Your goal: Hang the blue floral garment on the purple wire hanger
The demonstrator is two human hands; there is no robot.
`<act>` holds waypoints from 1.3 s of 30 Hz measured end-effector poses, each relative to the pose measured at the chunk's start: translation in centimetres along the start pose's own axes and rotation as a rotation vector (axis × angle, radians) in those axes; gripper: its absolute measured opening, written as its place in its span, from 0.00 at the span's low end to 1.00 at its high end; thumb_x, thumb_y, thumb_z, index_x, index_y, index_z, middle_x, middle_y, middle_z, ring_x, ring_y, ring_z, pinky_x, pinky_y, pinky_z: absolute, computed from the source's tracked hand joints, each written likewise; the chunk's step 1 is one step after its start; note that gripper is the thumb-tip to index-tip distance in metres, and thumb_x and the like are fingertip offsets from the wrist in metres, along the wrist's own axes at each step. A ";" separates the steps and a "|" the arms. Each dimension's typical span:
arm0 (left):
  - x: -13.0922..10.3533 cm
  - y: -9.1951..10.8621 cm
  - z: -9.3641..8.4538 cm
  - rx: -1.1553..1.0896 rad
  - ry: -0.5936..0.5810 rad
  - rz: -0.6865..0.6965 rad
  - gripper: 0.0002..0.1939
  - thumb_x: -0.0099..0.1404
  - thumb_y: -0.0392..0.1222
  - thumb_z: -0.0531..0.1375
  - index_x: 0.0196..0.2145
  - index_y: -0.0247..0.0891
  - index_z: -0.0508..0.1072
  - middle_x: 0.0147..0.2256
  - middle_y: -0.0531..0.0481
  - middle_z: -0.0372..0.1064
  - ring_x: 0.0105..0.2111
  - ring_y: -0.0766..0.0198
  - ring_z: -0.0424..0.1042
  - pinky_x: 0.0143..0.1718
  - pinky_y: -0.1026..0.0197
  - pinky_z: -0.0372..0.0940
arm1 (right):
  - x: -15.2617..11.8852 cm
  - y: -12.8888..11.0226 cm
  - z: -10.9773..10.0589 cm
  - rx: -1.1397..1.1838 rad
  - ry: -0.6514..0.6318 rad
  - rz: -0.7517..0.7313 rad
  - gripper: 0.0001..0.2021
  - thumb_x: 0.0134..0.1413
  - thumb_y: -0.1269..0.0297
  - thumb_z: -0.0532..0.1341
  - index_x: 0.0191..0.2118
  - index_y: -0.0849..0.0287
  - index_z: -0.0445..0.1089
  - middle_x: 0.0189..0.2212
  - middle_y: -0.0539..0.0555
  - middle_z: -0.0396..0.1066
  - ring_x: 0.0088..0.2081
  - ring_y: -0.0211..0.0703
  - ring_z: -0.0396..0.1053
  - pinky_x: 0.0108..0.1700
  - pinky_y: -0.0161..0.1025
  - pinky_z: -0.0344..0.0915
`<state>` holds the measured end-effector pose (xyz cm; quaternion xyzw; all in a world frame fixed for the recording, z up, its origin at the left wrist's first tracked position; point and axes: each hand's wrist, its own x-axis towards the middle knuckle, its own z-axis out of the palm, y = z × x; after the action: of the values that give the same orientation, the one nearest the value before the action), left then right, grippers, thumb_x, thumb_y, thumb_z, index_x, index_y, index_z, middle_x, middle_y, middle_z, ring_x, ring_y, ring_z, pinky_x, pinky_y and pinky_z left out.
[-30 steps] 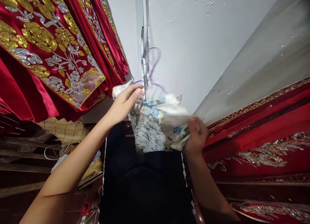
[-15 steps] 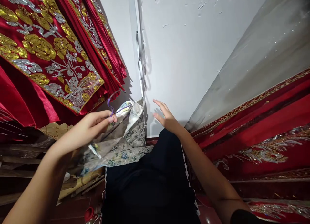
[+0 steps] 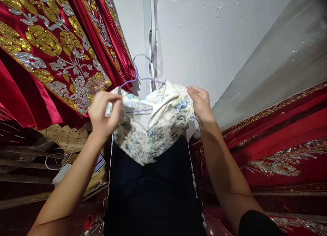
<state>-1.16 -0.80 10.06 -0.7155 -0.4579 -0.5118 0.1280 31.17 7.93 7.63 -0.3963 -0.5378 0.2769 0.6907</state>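
Looks down on a floral garment (image 3: 163, 127), pale with blue, yellow and dark markings, spread between both hands in front of the wearer's black clothing (image 3: 153, 195). Hangs on a thin purple hanger (image 3: 137, 74), with hook rising above the neckline and lower bar showing through the neck opening. Tapers to a rough point at the bottom.

At the garment's right shoulder, clenched in the grip of the right hand (image 3: 200, 101), with thumb and fingers closed on the fabric. At the garment's left shoulder, met by the fingers of the left hand (image 3: 104, 113); too blurred to tell whether pinched or only touched.

Above the garment, backed by a white wall (image 3: 199, 52) with a narrow pale strip (image 3: 152, 42) running down it. To the upper left of the garment, crowded by red satin (image 3: 48, 106) with gold and silver floral embroidery. Below that, left of the garment, dotted with a beige gold-lined cloth (image 3: 67, 137), a phone (image 3: 99, 163) and a white cable (image 3: 48, 162). To the right of the garment, filled by greyish sheer fabric (image 3: 270, 69) and red beaded cloth (image 3: 260, 144).
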 end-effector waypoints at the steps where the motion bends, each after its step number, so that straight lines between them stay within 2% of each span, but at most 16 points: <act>1: -0.9 0.4 0.8 -0.032 -0.066 0.016 0.11 0.71 0.48 0.54 0.43 0.43 0.74 0.41 0.45 0.75 0.43 0.54 0.73 0.47 0.49 0.68 | 0.8 0.1 0.0 0.001 0.034 -0.032 0.25 0.44 0.38 0.70 0.34 0.58 0.75 0.35 0.55 0.74 0.44 0.48 0.73 0.44 0.45 0.72; 3: -3.0 1.1 2.5 -0.117 -0.328 0.008 0.13 0.72 0.47 0.53 0.49 0.44 0.72 0.38 0.46 0.75 0.38 0.56 0.74 0.42 0.53 0.68 | 1.8 0.5 -0.1 0.016 0.063 -0.055 0.26 0.46 0.37 0.68 0.38 0.57 0.74 0.40 0.56 0.75 0.50 0.49 0.72 0.49 0.47 0.71; 5: -4.9 1.7 4.3 -0.181 -0.580 -0.066 0.20 0.73 0.47 0.52 0.60 0.46 0.65 0.36 0.48 0.75 0.32 0.59 0.74 0.36 0.57 0.67 | 1.7 1.0 -0.5 0.026 0.098 -0.044 0.27 0.47 0.36 0.67 0.40 0.56 0.74 0.41 0.57 0.74 0.53 0.51 0.71 0.49 0.49 0.71; 7: -6.4 1.8 6.1 -0.208 -0.702 -0.153 0.27 0.73 0.46 0.51 0.68 0.48 0.54 0.36 0.50 0.74 0.28 0.60 0.73 0.32 0.59 0.64 | 0.5 1.6 -1.1 0.039 0.111 -0.019 0.26 0.48 0.37 0.67 0.39 0.56 0.73 0.41 0.57 0.74 0.53 0.52 0.71 0.48 0.49 0.72; 9: -7.5 1.4 7.8 -0.215 -0.714 -0.218 0.28 0.73 0.46 0.51 0.68 0.49 0.53 0.39 0.49 0.75 0.29 0.59 0.73 0.32 0.60 0.63 | -1.0 2.1 -1.8 0.060 0.119 0.008 0.25 0.49 0.38 0.66 0.37 0.56 0.72 0.38 0.57 0.74 0.51 0.52 0.72 0.45 0.48 0.73; 13: -8.8 0.4 9.9 -0.181 -0.643 -0.288 0.22 0.73 0.49 0.52 0.62 0.47 0.62 0.44 0.44 0.75 0.35 0.55 0.75 0.35 0.58 0.63 | -3.5 3.0 -2.7 0.118 0.120 0.072 0.23 0.51 0.38 0.65 0.35 0.56 0.70 0.34 0.57 0.73 0.43 0.52 0.74 0.38 0.47 0.73; 16: -9.6 0.3 10.4 -0.183 -0.726 -0.281 0.14 0.72 0.52 0.53 0.49 0.46 0.72 0.33 0.48 0.74 0.31 0.55 0.73 0.33 0.58 0.60 | -4.1 3.6 -2.7 0.114 0.117 0.104 0.23 0.53 0.37 0.63 0.35 0.56 0.69 0.32 0.56 0.72 0.39 0.51 0.74 0.35 0.45 0.72; 18: -10.4 0.8 10.4 -0.242 -0.762 -0.285 0.14 0.72 0.54 0.53 0.39 0.44 0.73 0.28 0.50 0.71 0.29 0.56 0.71 0.32 0.59 0.59 | -4.4 4.3 -2.6 0.071 0.153 0.096 0.22 0.55 0.38 0.61 0.33 0.55 0.67 0.31 0.54 0.70 0.38 0.50 0.73 0.36 0.44 0.71; 21: -12.2 1.8 10.4 -0.313 -0.710 -0.328 0.18 0.73 0.55 0.51 0.33 0.42 0.71 0.28 0.49 0.70 0.31 0.56 0.70 0.34 0.58 0.60 | -6.5 5.8 -2.4 -0.075 0.403 0.037 0.16 0.58 0.46 0.60 0.34 0.56 0.66 0.33 0.53 0.69 0.41 0.49 0.71 0.42 0.45 0.69; 24: -13.8 2.5 10.1 -0.364 -0.639 -0.401 0.18 0.75 0.53 0.48 0.37 0.43 0.71 0.31 0.47 0.71 0.34 0.55 0.71 0.38 0.56 0.62 | -11.2 7.7 -1.6 -0.268 0.685 0.015 0.10 0.58 0.57 0.57 0.43 0.54 0.67 0.44 0.57 0.69 0.47 0.50 0.69 0.51 0.49 0.66; 26: -14.4 2.7 9.9 -0.381 -0.596 -0.446 0.17 0.76 0.51 0.47 0.42 0.43 0.73 0.34 0.45 0.72 0.36 0.54 0.72 0.39 0.55 0.62 | -14.6 8.8 -0.4 -0.387 0.551 0.082 0.09 0.54 0.61 0.58 0.42 0.53 0.66 0.44 0.58 0.69 0.46 0.52 0.67 0.50 0.51 0.64; 29: -14.8 3.0 9.6 -0.421 -0.564 -0.507 0.17 0.76 0.49 0.49 0.47 0.41 0.74 0.34 0.46 0.72 0.35 0.56 0.72 0.38 0.56 0.62 | -18.2 9.7 2.5 -0.321 -0.200 0.217 0.10 0.51 0.64 0.60 0.41 0.54 0.67 0.37 0.55 0.72 0.41 0.50 0.69 0.45 0.47 0.65; 30: -14.9 3.2 9.6 -0.466 -0.557 -0.536 0.17 0.75 0.49 0.50 0.48 0.41 0.74 0.32 0.47 0.72 0.34 0.57 0.72 0.37 0.57 0.63 | -18.8 9.8 3.5 -0.283 -0.386 0.236 0.10 0.50 0.64 0.61 0.41 0.54 0.68 0.37 0.54 0.73 0.40 0.49 0.69 0.44 0.45 0.65; 31: -14.9 3.4 9.6 -0.529 -0.543 -0.571 0.17 0.75 0.49 0.51 0.50 0.40 0.73 0.31 0.48 0.72 0.33 0.59 0.72 0.37 0.58 0.63 | -19.2 9.9 4.4 -0.257 -0.496 0.242 0.10 0.50 0.65 0.61 0.41 0.54 0.68 0.36 0.53 0.74 0.39 0.48 0.70 0.43 0.44 0.64; 35: -14.3 4.1 10.1 -0.925 -0.341 -0.738 0.14 0.70 0.46 0.58 0.52 0.42 0.65 0.29 0.53 0.72 0.26 0.66 0.69 0.32 0.63 0.64 | -19.5 10.0 6.8 -0.259 -0.480 0.241 0.02 0.56 0.66 0.57 0.34 0.55 0.66 0.30 0.50 0.70 0.32 0.42 0.65 0.37 0.39 0.59; 39: -9.7 3.6 10.4 -1.186 -0.128 -0.817 0.18 0.63 0.39 0.64 0.41 0.45 0.56 0.26 0.59 0.71 0.20 0.71 0.65 0.25 0.68 0.59 | -19.3 10.8 6.6 -0.264 -0.401 0.267 0.10 0.59 0.61 0.58 0.29 0.55 0.60 0.23 0.46 0.59 0.26 0.38 0.56 0.31 0.38 0.52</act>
<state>7.54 -1.04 -1.78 -0.4649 -0.3405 -0.6381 -0.5106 20.08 -0.26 -10.91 -0.4875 -0.6384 0.3658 0.4701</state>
